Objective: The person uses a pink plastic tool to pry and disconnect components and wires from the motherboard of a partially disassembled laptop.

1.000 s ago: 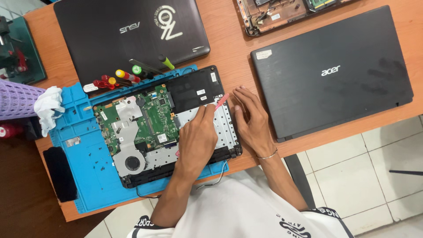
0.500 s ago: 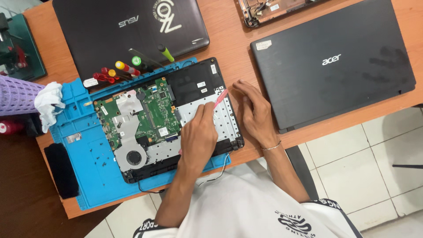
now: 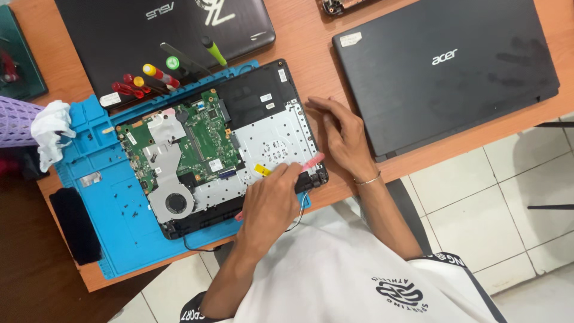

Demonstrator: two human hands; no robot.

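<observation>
An opened laptop base (image 3: 272, 134) lies on a blue repair mat (image 3: 113, 233), showing its green circuit board (image 3: 200, 140), a fan (image 3: 175, 203) and a silver metal plate. My left hand (image 3: 269, 200) is closed around a pink pry tool (image 3: 312, 161). The tool's tip sits at the base's near right corner. My right hand (image 3: 341, 134) lies flat with fingers spread on the base's right edge and the wooden table, a thin bracelet on its wrist.
Two closed black laptops lie on the table, one at the back (image 3: 179, 30) and one at the right (image 3: 445, 66). Screwdrivers with coloured handles (image 3: 152, 78) rest at the mat's far edge. A white cloth (image 3: 51, 128), a purple basket (image 3: 15, 122) and a black pad (image 3: 75, 224) sit left.
My left hand has slid with the pink tool from the middle of the base's right side toward its near right corner. My right hand stays by the right edge.
</observation>
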